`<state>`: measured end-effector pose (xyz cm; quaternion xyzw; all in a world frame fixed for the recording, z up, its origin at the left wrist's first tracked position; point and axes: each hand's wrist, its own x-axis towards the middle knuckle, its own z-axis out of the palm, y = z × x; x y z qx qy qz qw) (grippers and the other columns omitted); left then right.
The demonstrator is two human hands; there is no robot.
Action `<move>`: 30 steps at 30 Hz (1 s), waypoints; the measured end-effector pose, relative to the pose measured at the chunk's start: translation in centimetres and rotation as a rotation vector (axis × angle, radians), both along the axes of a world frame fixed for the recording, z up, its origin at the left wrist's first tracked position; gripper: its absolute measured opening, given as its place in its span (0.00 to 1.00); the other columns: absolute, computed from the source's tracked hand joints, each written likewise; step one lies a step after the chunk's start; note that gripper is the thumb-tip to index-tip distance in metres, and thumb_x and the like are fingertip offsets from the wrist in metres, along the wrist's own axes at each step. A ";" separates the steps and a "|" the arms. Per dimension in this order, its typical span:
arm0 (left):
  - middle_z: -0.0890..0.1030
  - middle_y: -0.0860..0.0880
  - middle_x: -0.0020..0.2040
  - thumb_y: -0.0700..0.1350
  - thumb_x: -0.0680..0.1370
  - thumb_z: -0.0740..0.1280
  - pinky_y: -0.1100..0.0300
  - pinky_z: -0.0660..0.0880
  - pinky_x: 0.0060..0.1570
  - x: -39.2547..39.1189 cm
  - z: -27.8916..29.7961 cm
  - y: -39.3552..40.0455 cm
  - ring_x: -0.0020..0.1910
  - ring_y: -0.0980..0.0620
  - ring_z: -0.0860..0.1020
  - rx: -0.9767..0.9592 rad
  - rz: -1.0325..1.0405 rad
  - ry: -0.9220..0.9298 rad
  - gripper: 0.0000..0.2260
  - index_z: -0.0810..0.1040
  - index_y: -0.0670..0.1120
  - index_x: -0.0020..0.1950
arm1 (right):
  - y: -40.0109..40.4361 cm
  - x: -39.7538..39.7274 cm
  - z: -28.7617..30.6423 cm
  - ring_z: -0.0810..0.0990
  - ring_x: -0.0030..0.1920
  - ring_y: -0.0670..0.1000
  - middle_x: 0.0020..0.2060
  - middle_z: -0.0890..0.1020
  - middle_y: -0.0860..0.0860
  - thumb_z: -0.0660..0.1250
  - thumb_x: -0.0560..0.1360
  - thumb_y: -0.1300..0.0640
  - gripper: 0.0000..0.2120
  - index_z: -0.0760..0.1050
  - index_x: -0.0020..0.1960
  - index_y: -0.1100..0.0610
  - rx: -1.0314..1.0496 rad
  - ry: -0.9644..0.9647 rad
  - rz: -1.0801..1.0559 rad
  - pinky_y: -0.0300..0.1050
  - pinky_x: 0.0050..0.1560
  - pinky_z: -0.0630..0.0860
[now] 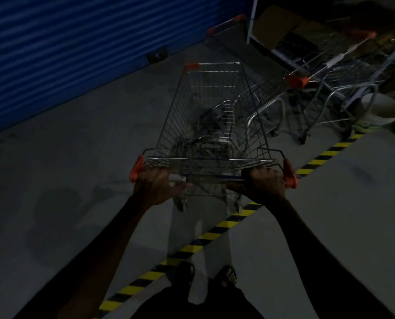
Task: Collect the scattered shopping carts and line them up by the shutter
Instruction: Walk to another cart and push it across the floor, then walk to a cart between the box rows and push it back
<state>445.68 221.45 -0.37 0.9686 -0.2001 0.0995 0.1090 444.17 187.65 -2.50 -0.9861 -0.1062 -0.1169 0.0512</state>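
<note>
— Where's the cart [211,116]?
— Straight ahead of him, shutter [77,49] off to its left. Left hand [156,185] and right hand [264,183] both grip its handle [211,178]; more carts [325,88] are parked right.

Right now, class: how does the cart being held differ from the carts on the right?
The held cart stands alone, near the blue shutter; the right carts are bunched together farther from it. Both hands, left and right, grip the held cart's handle; nobody touches the right carts. All are wire carts with orange trim.
</note>
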 end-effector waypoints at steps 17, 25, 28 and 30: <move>0.81 0.49 0.49 0.49 0.80 0.72 0.50 0.77 0.49 -2.2 2.6 -6.5 0.50 0.43 0.79 -0.288 -0.448 0.030 0.06 0.82 0.47 0.50 | 1.3 -13.1 3.8 0.82 0.58 0.62 0.63 0.80 0.56 0.64 0.83 0.41 0.24 0.73 0.73 0.54 0.403 -0.023 -0.551 0.60 0.52 0.80; 0.82 0.50 0.49 0.49 0.81 0.72 0.49 0.79 0.44 -6.6 1.3 -8.5 0.46 0.46 0.80 -0.343 -0.703 0.227 0.05 0.82 0.49 0.53 | 6.3 -24.9 5.8 0.84 0.54 0.53 0.57 0.84 0.51 0.68 0.83 0.43 0.21 0.76 0.71 0.53 0.581 -0.018 -0.933 0.48 0.50 0.79; 0.83 0.49 0.47 0.50 0.80 0.73 0.54 0.77 0.41 -9.8 1.4 -9.8 0.46 0.44 0.80 -0.303 -0.807 0.266 0.06 0.82 0.49 0.52 | 8.3 -30.0 5.8 0.84 0.53 0.52 0.55 0.85 0.48 0.68 0.83 0.43 0.20 0.77 0.70 0.52 0.597 -0.042 -1.093 0.49 0.49 0.81; 0.83 0.49 0.46 0.49 0.80 0.75 0.58 0.71 0.39 -12.2 2.0 -11.4 0.45 0.45 0.80 -0.285 -0.880 0.272 0.05 0.82 0.49 0.51 | 9.1 -33.5 5.9 0.85 0.51 0.50 0.54 0.86 0.47 0.67 0.83 0.42 0.19 0.77 0.69 0.50 0.611 -0.051 -1.197 0.48 0.48 0.81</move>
